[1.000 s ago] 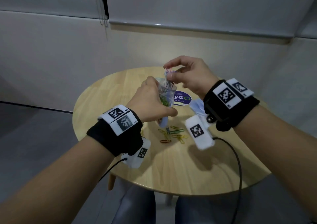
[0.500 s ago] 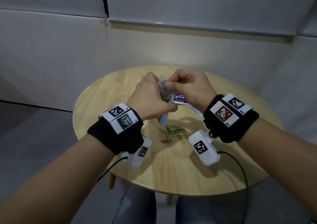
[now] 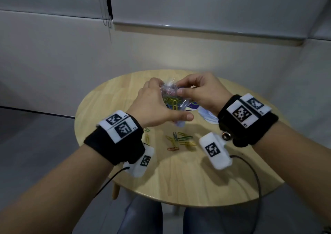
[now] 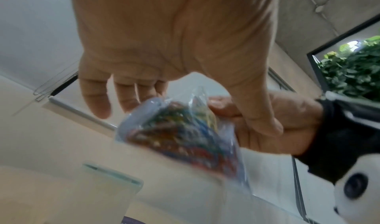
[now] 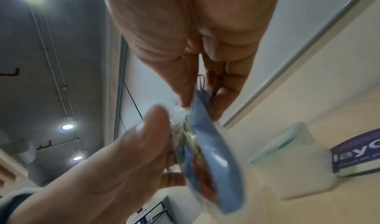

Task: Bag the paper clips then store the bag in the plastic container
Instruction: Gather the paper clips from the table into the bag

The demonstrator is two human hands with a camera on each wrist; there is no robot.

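A small clear bag (image 3: 172,101) with several coloured paper clips inside hangs above the round wooden table (image 3: 179,180). My left hand (image 3: 161,104) grips the bag from the left, fingers behind it and thumb under it. My right hand (image 3: 180,88) pinches a few paper clips (image 5: 202,84) at the bag's mouth. Several loose paper clips (image 3: 180,140) lie on the table below the hands. The translucent plastic container (image 4: 112,176) with a teal rim stands on the table beyond the bag (image 4: 185,133), and the right wrist view shows this container (image 5: 283,138) too. In the head view my hands hide it.
A round sticker with purple and white print (image 3: 192,106) lies on the table under the bag, and a pale blue item (image 3: 208,116) sits beside it. Two more clips (image 3: 146,135) lie near my left wrist. Walls close off the far side.
My right hand came down from above the bag with the clips to the bag's mouth. Both hands and the bag sank a little and the bag tilted.
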